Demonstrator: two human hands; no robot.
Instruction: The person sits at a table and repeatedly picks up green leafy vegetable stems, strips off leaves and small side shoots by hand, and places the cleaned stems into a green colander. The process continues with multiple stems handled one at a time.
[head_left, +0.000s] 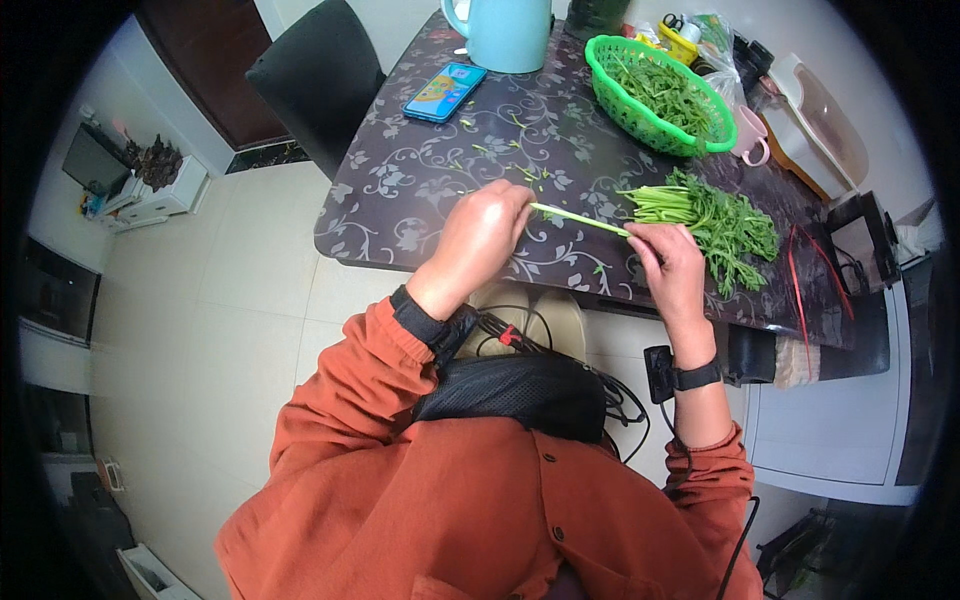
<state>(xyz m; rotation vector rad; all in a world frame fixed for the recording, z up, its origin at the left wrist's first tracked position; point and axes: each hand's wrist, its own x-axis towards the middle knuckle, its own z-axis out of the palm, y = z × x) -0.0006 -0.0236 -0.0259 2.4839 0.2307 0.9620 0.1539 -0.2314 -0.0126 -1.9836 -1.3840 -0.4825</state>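
Note:
A pale green stalk (581, 218) is stretched between my two hands above the near edge of the patterned table (420, 217). My left hand (484, 229) pinches its left end, the fingertips partly hidden behind the hand. My right hand (670, 262) grips the stalk's other end between thumb and fingers. Just beyond and right of my right hand lies a bunch of leafy greens (724, 225), cut ends to the left. Farther back, a green plastic basket (600, 86) holds more leafy greens (664, 90). Small green scraps (529, 174) are scattered on the table beyond my left hand.
A blue-cased phone (445, 91) lies at the back left, near a light blue pitcher (510, 34). A pink mug (750, 136) stands beside the basket. Red ribbon (796, 292) hangs over the table's right edge. A dark chair (319, 82) stands left; black cables (626, 405) lie near my lap.

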